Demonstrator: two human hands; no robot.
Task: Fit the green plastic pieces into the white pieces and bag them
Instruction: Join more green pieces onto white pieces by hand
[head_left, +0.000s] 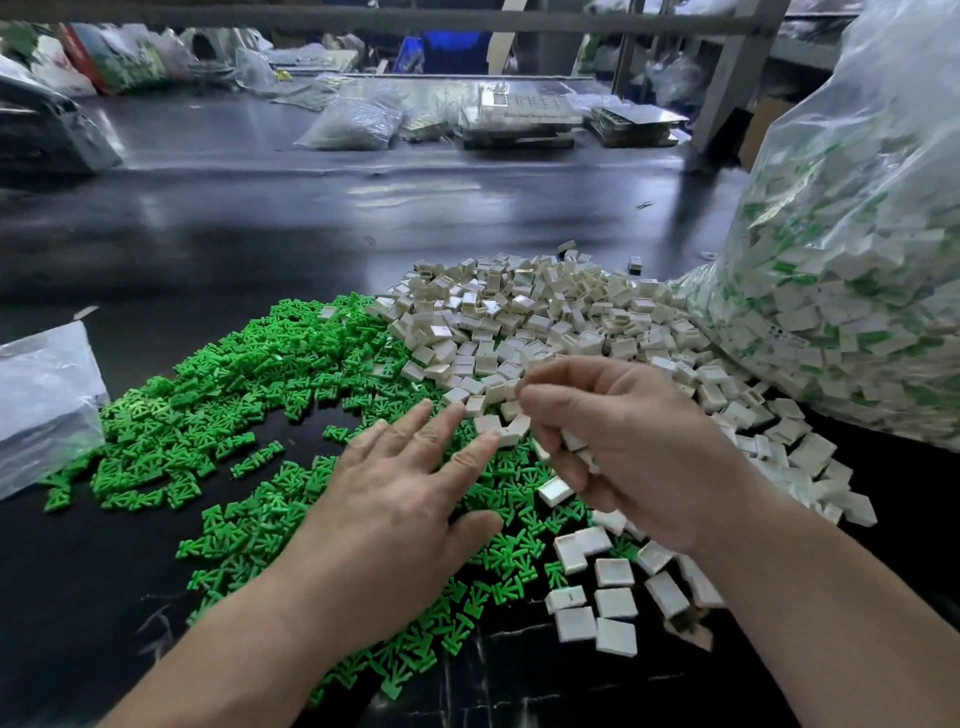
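Note:
A wide heap of small green plastic pieces (218, 395) covers the dark table in front of me. Behind and to the right lies a heap of square white pieces (545, 312). My left hand (410, 499) hovers flat over the green pieces, fingers straight and spread, fingertips near some white pieces. My right hand (618, 441) is curled, and several white pieces (576, 447) sit in its curled fingers. Its thumb and forefinger are pinched together at the top. A big clear bag (852, 291) at the right is full of white pieces fitted with green.
A folded clear plastic bag (41, 400) lies at the left edge. Loose white pieces (608, 597) sit near my right wrist. At the back of the dark table (260, 218) are more bags (353, 124), trays (519, 114) and clutter.

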